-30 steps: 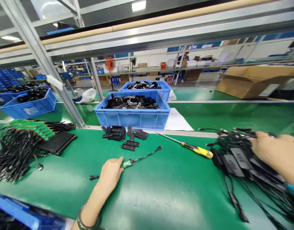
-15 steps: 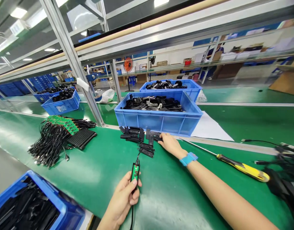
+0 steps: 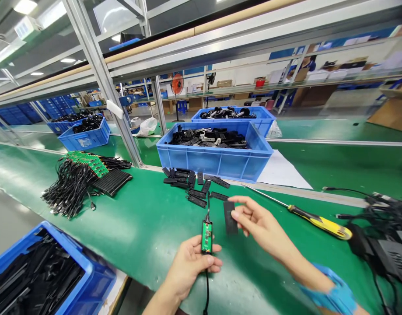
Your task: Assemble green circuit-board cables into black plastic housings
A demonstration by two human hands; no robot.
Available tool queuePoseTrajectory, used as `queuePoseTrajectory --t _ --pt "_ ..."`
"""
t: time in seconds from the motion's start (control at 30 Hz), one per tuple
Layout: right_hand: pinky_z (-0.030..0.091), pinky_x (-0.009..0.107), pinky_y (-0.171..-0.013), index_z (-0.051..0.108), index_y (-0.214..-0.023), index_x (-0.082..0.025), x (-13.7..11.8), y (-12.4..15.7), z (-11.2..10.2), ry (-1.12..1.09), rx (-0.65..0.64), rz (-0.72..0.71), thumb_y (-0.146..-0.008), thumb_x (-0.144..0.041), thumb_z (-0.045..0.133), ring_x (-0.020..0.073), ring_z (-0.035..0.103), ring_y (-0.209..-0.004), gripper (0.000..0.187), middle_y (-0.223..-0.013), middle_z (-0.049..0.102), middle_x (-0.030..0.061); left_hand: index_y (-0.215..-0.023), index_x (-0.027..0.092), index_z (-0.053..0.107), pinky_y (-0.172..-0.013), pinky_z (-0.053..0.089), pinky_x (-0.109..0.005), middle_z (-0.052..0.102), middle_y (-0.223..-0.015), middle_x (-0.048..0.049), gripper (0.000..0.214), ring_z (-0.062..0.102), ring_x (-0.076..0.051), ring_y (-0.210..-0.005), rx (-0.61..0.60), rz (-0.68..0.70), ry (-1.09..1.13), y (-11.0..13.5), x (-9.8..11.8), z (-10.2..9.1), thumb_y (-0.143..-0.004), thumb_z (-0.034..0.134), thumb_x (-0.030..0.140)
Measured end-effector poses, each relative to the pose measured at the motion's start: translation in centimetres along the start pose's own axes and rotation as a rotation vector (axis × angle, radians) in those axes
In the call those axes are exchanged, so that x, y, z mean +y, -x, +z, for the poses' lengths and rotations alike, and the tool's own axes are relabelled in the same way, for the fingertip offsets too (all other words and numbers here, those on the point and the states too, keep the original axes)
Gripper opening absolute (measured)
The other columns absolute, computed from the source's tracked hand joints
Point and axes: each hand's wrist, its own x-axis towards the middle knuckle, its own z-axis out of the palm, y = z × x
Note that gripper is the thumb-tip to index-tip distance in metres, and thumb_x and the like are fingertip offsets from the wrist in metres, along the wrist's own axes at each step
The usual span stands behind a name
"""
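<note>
My left hand [image 3: 196, 260] holds a narrow black casing with a green circuit board [image 3: 207, 236] exposed in it. Black cable leaves it at both ends. Just to the right, my right hand [image 3: 253, 218] pinches a flat black plastic cover [image 3: 230, 217] between thumb and fingers, held upright and apart from the board. A blue band circles the right wrist. Beyond both hands, a loose heap of black plastic covers [image 3: 183, 177] lies on the green bench, in front of a blue bin [image 3: 214, 161] full of similar parts.
A screwdriver [image 3: 319, 221] with a yellow and black handle lies at right, near black adapters and cables [image 3: 391, 249]. Bundled boards with cables [image 3: 85, 164] sit at left. A blue crate of black parts [image 3: 85, 280] stands at lower left. A metal post [image 3: 104, 78] rises behind.
My right hand has come back from the heap toward me with a black cover. My left hand has moved right with the circuit board in its casing.
</note>
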Motion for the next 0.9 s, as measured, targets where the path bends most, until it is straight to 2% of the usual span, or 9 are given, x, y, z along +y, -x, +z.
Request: queuePoseTrajectory --t 0.13,0.27,0.4,0.5,0.6,0.7,0.77,0.83,0.9 --pt "0.045 0.022 -0.047 0.05 -0.105 -0.02 -0.8 4.4 2.2 -0.381 -0.055 0.137 -0.087 -0.056 0.058 0.0152 0.059 -0.063 0.041 -0.067 0.057 -0.0018 -0.103 0.01 0.072 -0.072 0.054 -0.024 0.072 -0.096 -0.0118 0.055 0.07 -0.016 -0.077 -0.106 -0.004 -0.075 0.4 -0.6 1.4 -0.056 0.092 0.029" --pt "0.046 0.021 -0.05 0.051 -0.105 -0.021 0.5 5.9 3.6 -0.469 -0.058 0.169 -0.087 -0.053 0.061 0.0143 0.061 -0.066 0.039 -0.075 0.058 -0.0008 -0.103 0.012 0.072 -0.075 0.052 -0.021 0.072 -0.098 -0.0102 0.055 0.068 -0.015 -0.079 -0.145 0.008 -0.128 0.6 -0.9 2.2 -0.055 0.093 0.028" --pt "0.045 0.021 -0.047 0.048 -0.108 -0.023 1.0 6.0 3.9 -0.539 0.04 0.19 -0.079 -0.053 0.07 0.0117 0.061 -0.061 0.047 -0.086 0.051 -0.0021 -0.101 0.01 0.069 -0.065 0.051 -0.02 0.07 -0.09 -0.0091 0.05 0.065 -0.012 -0.068 -0.125 0.086 -0.256 0.6 -1.3 2.3 -0.068 0.083 0.045" --pt "0.044 0.023 -0.045 0.048 -0.112 -0.023 0.8 5.8 3.6 -0.53 -0.027 0.226 -0.078 -0.065 0.064 0.011 0.056 -0.054 0.057 -0.084 0.053 -0.001 -0.106 0.009 0.066 -0.064 0.052 -0.022 0.069 -0.092 -0.0111 0.05 0.066 -0.014 -0.071 -0.13 0.182 -0.448 0.8 -1.5 2.1 -0.082 0.067 0.053" --pt "0.041 0.025 -0.048 0.055 -0.101 -0.018 0.7 5.8 3.4 -0.459 -0.114 0.212 -0.083 -0.072 0.051 0.0102 0.047 -0.051 0.056 -0.071 0.054 -0.0012 -0.111 0.011 0.063 -0.066 0.054 -0.023 0.07 -0.094 -0.0111 0.042 0.067 -0.015 -0.075 -0.134 0.241 -0.654 1.1 -1.5 2.0 -0.092 0.053 0.047" --pt "0.037 0.024 -0.048 0.057 -0.088 -0.018 0.5 6.2 3.7 -0.415 -0.051 0.153 -0.085 -0.071 0.049 0.0103 0.042 -0.051 0.053 -0.065 0.05 -0.0023 -0.108 0.011 0.061 -0.062 0.054 -0.023 0.07 -0.082 -0.0086 0.039 0.065 -0.013 -0.061 -0.144 0.289 -0.857 1.4 -1.7 2.3 -0.097 0.041 0.043" --pt "0.035 0.024 -0.047 0.058 -0.085 -0.018 0.0 6.5 3.6 -0.385 0.001 0.116 -0.087 -0.069 0.047 0.0107 0.041 -0.051 0.052 -0.064 0.05 -0.0023 -0.114 0.012 0.059 -0.059 0.054 -0.022 0.07 -0.08 -0.0075 0.041 0.064 -0.013 -0.056 -0.167 0.316 -0.928 1.4 -1.8 2.5 -0.099 0.037 0.043" --pt "0.039 0.025 -0.049 0.059 -0.086 -0.019 -0.8 6.7 2.7 -0.356 0.061 0.089 -0.089 -0.067 0.045 0.0119 0.046 -0.055 0.05 -0.068 0.053 -0.0011 -0.131 0.016 0.053 -0.065 0.056 -0.023 0.072 -0.096 -0.01 0.046 0.069 -0.016 -0.07 -0.226 0.359 -0.963 1.4 -1.8 2.5 -0.098 0.042 0.046" --pt "0.044 0.026 -0.055 0.06 -0.095 -0.019 -1.7 7.0 0.3 -0.323 0.182 0.071 -0.092 -0.065 0.042 0.014 0.052 -0.061 0.049 -0.072 0.057 0.0 -0.145 0.022 0.04 -0.075 0.057 -0.024 0.064 -0.126 -0.0128 0.061 0.068 -0.02 -0.097 -0.298 0.424 -0.978 1.3 -1.7 2.0 -0.093 0.053 0.05"
